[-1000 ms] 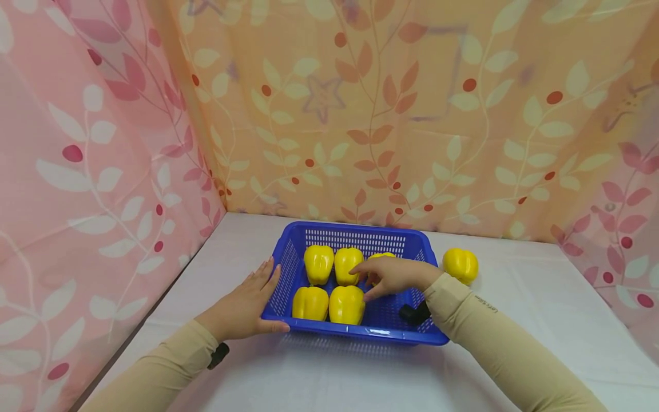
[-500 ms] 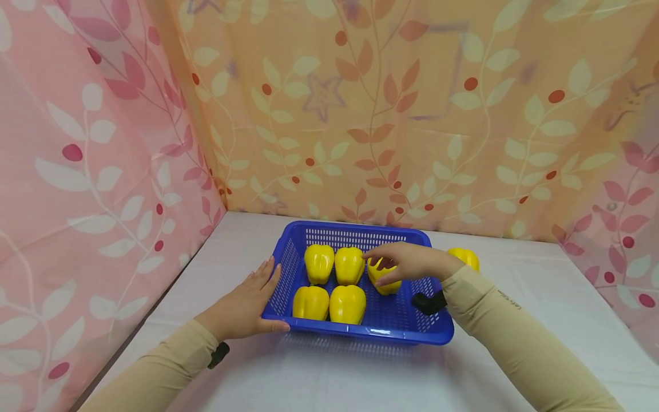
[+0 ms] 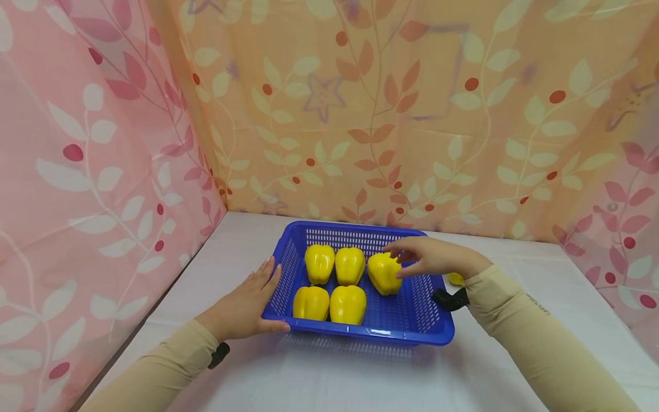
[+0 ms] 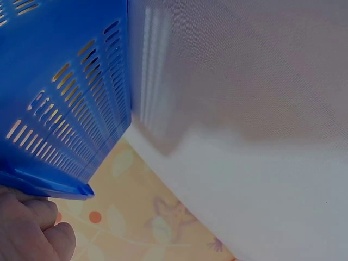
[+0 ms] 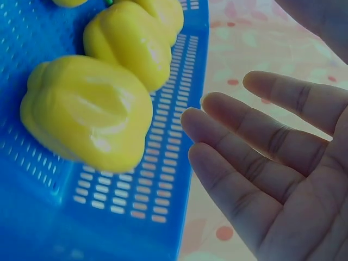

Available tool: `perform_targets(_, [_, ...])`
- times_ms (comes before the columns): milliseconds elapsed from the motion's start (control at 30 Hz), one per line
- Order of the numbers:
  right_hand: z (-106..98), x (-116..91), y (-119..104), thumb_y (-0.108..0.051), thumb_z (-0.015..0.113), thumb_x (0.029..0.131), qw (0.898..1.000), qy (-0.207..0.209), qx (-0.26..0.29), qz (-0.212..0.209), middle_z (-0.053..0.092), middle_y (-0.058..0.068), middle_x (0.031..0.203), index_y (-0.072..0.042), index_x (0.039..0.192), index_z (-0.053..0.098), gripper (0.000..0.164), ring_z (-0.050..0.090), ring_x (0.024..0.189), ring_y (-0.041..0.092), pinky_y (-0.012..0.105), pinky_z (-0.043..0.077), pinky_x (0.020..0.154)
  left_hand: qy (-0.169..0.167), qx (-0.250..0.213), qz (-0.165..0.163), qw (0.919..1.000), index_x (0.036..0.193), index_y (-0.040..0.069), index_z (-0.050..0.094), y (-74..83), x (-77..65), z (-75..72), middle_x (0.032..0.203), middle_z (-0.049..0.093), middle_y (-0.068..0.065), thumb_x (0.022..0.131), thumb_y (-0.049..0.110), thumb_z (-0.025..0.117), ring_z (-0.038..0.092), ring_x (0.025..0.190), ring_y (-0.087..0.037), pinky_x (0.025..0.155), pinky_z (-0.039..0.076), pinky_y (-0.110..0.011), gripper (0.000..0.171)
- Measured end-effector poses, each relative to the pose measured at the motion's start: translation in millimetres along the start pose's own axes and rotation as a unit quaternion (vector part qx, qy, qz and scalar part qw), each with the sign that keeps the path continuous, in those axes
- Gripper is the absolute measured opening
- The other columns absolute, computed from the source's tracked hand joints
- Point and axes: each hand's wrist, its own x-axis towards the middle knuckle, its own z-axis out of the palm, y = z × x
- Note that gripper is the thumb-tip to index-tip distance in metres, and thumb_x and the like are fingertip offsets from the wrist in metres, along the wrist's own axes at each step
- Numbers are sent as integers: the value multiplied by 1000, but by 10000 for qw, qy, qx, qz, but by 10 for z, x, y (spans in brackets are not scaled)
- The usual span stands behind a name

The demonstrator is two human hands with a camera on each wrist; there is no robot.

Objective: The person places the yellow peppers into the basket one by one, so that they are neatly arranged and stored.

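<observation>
A blue perforated plastic basket [image 3: 355, 329] stands on the table, with several yellow bell peppers [image 3: 319, 264] in it. My left hand [image 3: 247, 300] rests on the basket's left front corner, its fingers extended along the left rim and the thumb on the front rim. Above the basket's right side is my right hand [image 3: 435, 256], fingers relaxed and holding nothing. Just left of it sits the back-row bell pepper [image 5: 87, 114], apart from the fingers in the right wrist view. Outside the basket, another bell pepper [image 3: 456, 278] is mostly hidden behind my right wrist.
A white cloth [image 3: 329, 377] covers the table. Patterned curtains stand close around it, an orange one [image 3: 329, 143] at the back and a pink one [image 3: 103, 200] on the left. The basket's right front holds no pepper.
My right hand has left the back-right pepper in the basket and moved right, uncovering it. Its wrist now covers most of the pepper outside. The left hand has stayed on the rim.
</observation>
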Motion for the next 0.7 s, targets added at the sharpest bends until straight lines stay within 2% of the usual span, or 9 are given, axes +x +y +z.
perform_targets(200, [-49,-107,93,-38,69,80,9996,229,-109,101,53,9,126,-17,133,47,61,55,112,26,42,45,92,-5,-53,-17,10000,145,0,9,4,-3,0,152,0,-20,72,73,53,1,139,-32,110,13,-48,112])
perform_targets(367, [-92,-200,167,-35,69,81,9991,368,-116,157,55,8,123,-15,132,48,59,55,111,27,42,47,91,9,-39,-12,10000,145,0,9,6,-4,8,152,-1,-19,72,73,53,1,139,-32,110,14,-49,112])
perform_targets(700, [-136,-347,352,-34,67,82,9973,588,33,431,55,12,122,-13,132,47,57,53,113,34,47,45,91,6,-31,-47,10000,145,0,10,11,-2,-5,152,-1,-19,71,73,53,1,139,-32,110,14,-49,112])
